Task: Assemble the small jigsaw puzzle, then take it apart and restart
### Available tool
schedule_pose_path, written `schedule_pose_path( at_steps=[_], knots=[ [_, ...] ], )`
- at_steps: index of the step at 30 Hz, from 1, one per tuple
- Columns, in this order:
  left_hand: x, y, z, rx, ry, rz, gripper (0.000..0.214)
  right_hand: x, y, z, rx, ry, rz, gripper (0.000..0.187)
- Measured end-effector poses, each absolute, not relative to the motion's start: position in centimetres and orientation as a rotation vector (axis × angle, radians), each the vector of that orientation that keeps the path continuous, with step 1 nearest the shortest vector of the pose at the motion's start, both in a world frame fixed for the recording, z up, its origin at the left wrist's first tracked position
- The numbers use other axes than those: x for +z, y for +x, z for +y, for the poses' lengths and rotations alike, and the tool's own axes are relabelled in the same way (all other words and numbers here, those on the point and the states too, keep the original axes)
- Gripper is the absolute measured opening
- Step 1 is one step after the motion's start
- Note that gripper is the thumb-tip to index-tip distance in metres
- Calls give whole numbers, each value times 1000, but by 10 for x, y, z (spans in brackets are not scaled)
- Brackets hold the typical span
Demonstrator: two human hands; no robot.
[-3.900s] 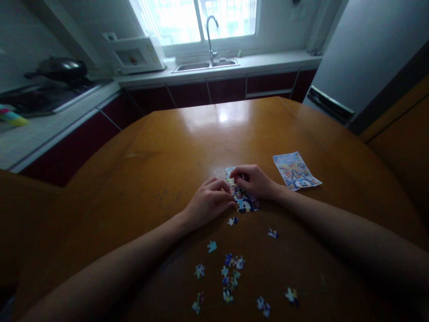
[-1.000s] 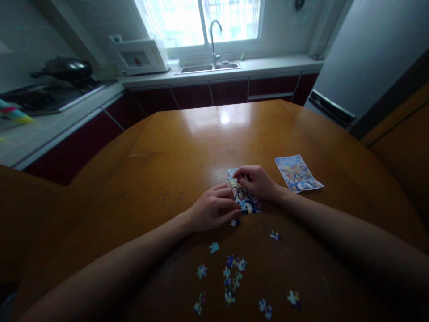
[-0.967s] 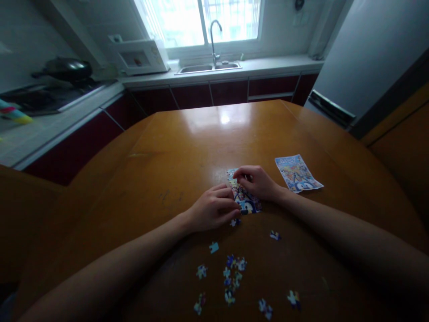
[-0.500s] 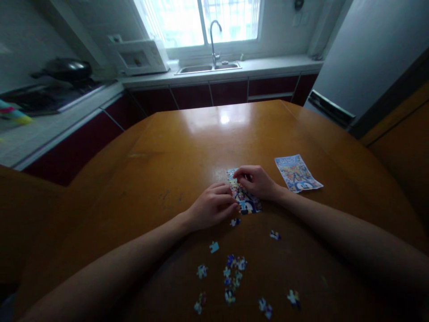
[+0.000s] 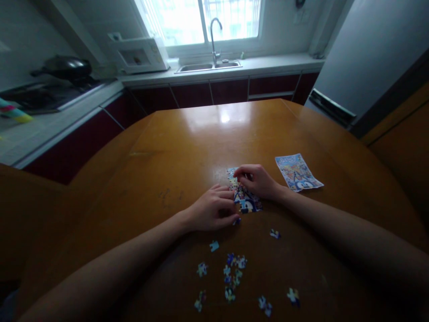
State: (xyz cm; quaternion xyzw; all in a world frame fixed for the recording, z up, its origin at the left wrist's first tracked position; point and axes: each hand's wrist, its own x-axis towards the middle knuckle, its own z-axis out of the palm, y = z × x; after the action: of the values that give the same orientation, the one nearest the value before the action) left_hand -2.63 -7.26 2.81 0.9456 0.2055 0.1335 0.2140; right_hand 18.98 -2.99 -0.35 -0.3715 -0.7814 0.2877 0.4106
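Jigsaw pieces of multicoloured printed card (image 5: 292, 296) lay loose on the near part of a glossy orange-brown wooden table (image 5: 161, 152), some of them gathered in a tight central cluster (image 5: 228, 279). Beyond the cluster sat a plain light-blue knobbed piece (image 5: 214, 245) and, farther right, a small dark-and-white piece (image 5: 275, 233). A person's bare left hand (image 5: 212, 210) rested at the left edge of a partly joined rectangular card puzzle (image 5: 247, 205), fingers loosely curled and thumb well apart from them, with nothing visible between. The thumb tip reached a dark-blue piece (image 5: 237, 221) just below the puzzle; whether it touched could not be told. The bare right hand (image 5: 258, 182) lay over the puzzle's right side, index finger and thumb bent inward over the printed surface; whether they pinched anything could not be told. The puzzle lay flat between the two hands, a blue-and-white cartoon head showing at its near end. To its right lay a creased blue printed paper sheet (image 5: 298, 172) with a similar picture. Across the room, dark-red cabinets (image 5: 229, 91) ran beneath a double-bowl steel sink (image 5: 197, 67), with a white microwave oven (image 5: 140, 56) to its left and a bright window (image 5: 231, 20) behind.
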Motion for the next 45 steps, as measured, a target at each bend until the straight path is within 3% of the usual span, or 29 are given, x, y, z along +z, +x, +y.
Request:
schedule_pose_path(
  at_steps=[18, 31, 45],
  knots=[
    [53, -28, -90, 66, 2428, 739, 9, 0, 189, -32, 739, -922, -1976, 19],
    [49, -32, -84, 167, 2292, 712, 6, -4, 189, -30, 741, -914, -1966, 18],
    [23, -28, -76, 423, 1981, 999, 12, -3, 189, -30, 747, -900, -1964, 19]
  ],
)
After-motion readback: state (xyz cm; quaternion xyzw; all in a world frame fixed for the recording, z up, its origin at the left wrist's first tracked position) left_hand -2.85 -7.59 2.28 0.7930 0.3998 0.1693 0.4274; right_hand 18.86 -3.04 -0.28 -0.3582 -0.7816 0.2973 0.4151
